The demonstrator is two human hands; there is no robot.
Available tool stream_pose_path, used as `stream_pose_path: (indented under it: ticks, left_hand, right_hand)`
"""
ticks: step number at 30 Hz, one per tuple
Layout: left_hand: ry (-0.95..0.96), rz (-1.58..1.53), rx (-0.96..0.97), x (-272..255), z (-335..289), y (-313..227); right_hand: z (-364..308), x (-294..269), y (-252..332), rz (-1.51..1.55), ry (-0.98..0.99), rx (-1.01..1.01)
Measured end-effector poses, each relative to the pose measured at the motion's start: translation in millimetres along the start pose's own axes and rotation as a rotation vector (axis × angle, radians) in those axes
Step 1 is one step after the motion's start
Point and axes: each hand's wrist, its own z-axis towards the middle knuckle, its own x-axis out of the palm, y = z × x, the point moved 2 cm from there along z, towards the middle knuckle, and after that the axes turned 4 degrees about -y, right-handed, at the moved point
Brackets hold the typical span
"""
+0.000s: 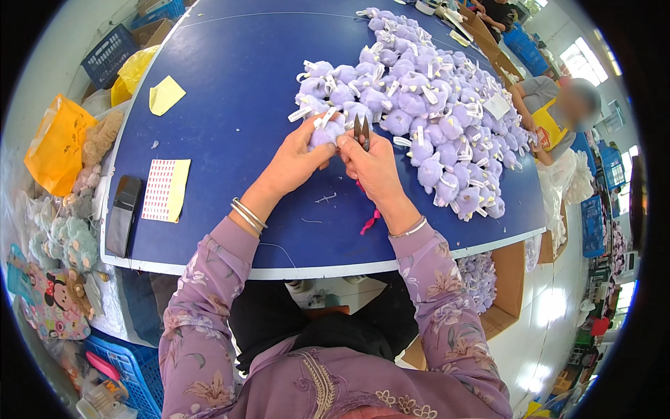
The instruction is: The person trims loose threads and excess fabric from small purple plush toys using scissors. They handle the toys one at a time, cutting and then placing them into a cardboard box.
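Observation:
Over the blue table, my left hand grips a small purple plush toy with a white tag loop on top. My right hand is closed around thread snips, their dark blades pointing away from me. Its thumb and fingertips meet the toy's right side. A pink ribbon hangs below the right hand. Just beyond both hands lies a big heap of similar purple plush toys, many with white tag loops.
At the table's left are a dark phone, a sticker sheet and a yellow paper. Plush toys and an orange bag crowd the left side. A cardboard box with purple toys stands below right. Another person sits at the right edge.

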Motion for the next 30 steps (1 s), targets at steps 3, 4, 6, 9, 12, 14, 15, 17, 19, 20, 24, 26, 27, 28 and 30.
stream_pose_path:
  ticks: [3,4,6,9,12,14,15,17,19,20,24,26,27,28,30]
  left_hand:
    - [0.032,-0.143,-0.046,1.0,0.0,-1.1]
    - [0.038,-0.163,-0.052,0.8,0.3,0.1]
    - [0.049,-0.203,-0.063,-0.4,1.1,4.8]
    - [0.074,-0.245,-0.099,-3.7,2.5,8.9]
    - [0.073,-0.344,-0.122,-2.7,1.8,6.0]
    - [0.007,-0.264,-0.17,2.1,1.5,1.1]
    - [-0.026,-0.222,-0.194,3.5,1.0,-0.5]
    - [0.015,-0.249,-0.176,1.5,0.5,3.7]
    - [0.052,-0.258,-0.168,-0.1,0.2,5.4]
    - [0.069,-0.253,-0.169,-0.4,0.2,5.6]
    - [0.033,-0.347,-0.127,-0.7,2.7,7.6]
    - [-0.018,-0.319,-0.092,-0.9,2.4,7.2]
    - [-0.044,-0.305,-0.076,-1.2,1.9,7.2]
    - [-0.053,-0.288,-0.065,-0.5,1.6,6.5]
    - [-0.07,-0.256,-0.043,1.2,1.1,4.2]
  right_hand:
    - [-4.0,3.1,5.8,-0.029,-0.003,-0.001]
    - [-4.0,3.0,5.9,-0.021,0.003,0.001]
    - [-3.9,2.6,5.9,-0.002,0.015,0.006]
    - [-3.2,2.4,2.0,0.057,0.035,0.016]
    - [-4.5,4.0,4.6,0.064,0.029,0.032]
    - [-2.5,1.0,1.6,-0.04,0.014,-0.042]
    - [-1.5,-0.1,0.4,-0.091,0.008,-0.079]
    - [0.1,-1.5,-0.8,-0.102,-0.003,-0.072]
    - [0.4,-1.6,-0.5,-0.078,-0.018,-0.053]
    - [0.1,-0.9,0.2,-0.046,-0.028,-0.039]
    - [1.2,-1.3,0.4,-0.064,-0.045,-0.082]
    - [0.8,0.9,0.3,-0.116,-0.052,-0.094]
    - [0.4,1.9,-0.2,-0.141,-0.055,-0.099]
    - [0.1,2.2,-0.4,-0.14,-0.046,-0.098]
    - [-0.7,2.1,-0.3,-0.137,-0.028,-0.098]
